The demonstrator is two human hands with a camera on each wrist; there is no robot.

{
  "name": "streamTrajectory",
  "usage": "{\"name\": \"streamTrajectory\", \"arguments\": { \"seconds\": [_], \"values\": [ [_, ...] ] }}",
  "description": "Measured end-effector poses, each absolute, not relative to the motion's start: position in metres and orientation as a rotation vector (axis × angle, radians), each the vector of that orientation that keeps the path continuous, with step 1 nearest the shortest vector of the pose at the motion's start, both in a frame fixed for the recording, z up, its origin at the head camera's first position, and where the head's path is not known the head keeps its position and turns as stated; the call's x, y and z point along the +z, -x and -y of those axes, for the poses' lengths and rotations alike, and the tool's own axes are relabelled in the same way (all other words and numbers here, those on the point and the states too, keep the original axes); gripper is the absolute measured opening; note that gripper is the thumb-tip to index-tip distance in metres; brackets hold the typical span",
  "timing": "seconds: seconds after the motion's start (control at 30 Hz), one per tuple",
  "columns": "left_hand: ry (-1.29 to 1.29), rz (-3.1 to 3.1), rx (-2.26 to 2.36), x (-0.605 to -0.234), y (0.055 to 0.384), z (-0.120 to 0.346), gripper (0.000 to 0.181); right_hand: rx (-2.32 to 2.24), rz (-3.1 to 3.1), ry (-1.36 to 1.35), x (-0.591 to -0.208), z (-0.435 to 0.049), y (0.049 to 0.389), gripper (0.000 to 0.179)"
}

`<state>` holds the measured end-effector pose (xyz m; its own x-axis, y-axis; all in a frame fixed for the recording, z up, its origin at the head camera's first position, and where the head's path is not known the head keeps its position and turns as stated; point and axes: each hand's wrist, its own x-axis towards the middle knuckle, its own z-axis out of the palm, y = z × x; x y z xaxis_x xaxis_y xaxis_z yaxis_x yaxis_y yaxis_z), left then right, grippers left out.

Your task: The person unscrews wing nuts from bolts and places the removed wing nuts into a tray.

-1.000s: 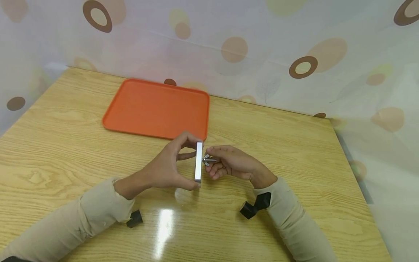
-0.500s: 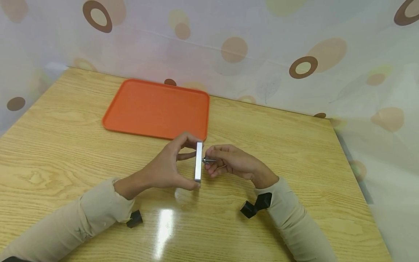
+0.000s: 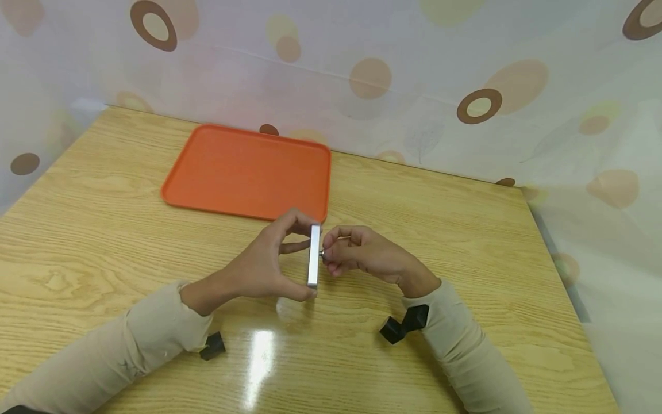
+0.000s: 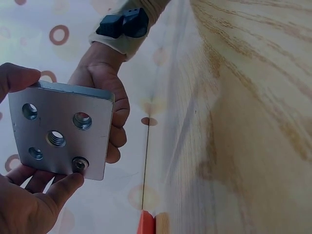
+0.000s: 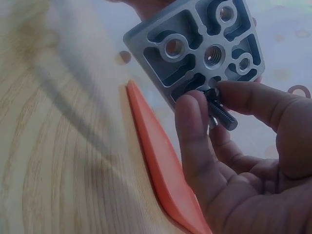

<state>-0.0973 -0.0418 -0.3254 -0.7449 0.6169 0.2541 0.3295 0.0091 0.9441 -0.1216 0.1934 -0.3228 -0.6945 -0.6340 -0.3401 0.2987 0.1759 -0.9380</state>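
Observation:
My left hand (image 3: 258, 264) grips a square metal plate (image 3: 314, 256) by opposite edges, above the table and standing on edge. In the left wrist view the plate's flat face shows several holes, one threaded in the middle. A bolt head (image 4: 80, 164) sits in a corner hole, with a left fingertip touching beside it. The ribbed face is turned to the right hand. From it the threaded bolt (image 5: 225, 117) sticks out, carrying a wing nut (image 5: 212, 94). My right hand (image 3: 369, 256) pinches this wing nut between thumb and finger, partly hiding it.
An orange tray (image 3: 248, 172) lies on the wooden table (image 3: 439, 230) just behind the hands. A patterned sheet (image 3: 331, 75) hangs along the table's back and right side. Black cameras (image 3: 403, 325) are strapped to both wrists.
The wing nut has turned on its bolt. My right fingers have shifted around it and now cover most of the nut and bolt. My left hand and the plate stay put.

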Motion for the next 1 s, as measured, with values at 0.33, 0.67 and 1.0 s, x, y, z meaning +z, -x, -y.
{"name": "streamTrajectory", "arguments": {
  "seconds": [0.33, 0.67, 1.0],
  "values": [
    [-0.959, -2.066, 1.813, -0.3237, 0.0966, 0.0406, 0.079, -1.603, -1.816, 0.370, -0.3200, -0.1926, 0.1196, 0.017],
    [-0.968, -2.071, 1.810, -0.3227, 0.0962, 0.0408, 0.079, -1.609, -1.653, 0.088, -0.3220, -0.1922, 0.1234, 0.031],
    [-0.986, -2.058, 1.817, -0.3239, 0.0961, 0.0416, 0.078, -1.605, -1.572, 0.095, -0.3284, -0.1901, 0.1227, 0.029]
  ]
}}
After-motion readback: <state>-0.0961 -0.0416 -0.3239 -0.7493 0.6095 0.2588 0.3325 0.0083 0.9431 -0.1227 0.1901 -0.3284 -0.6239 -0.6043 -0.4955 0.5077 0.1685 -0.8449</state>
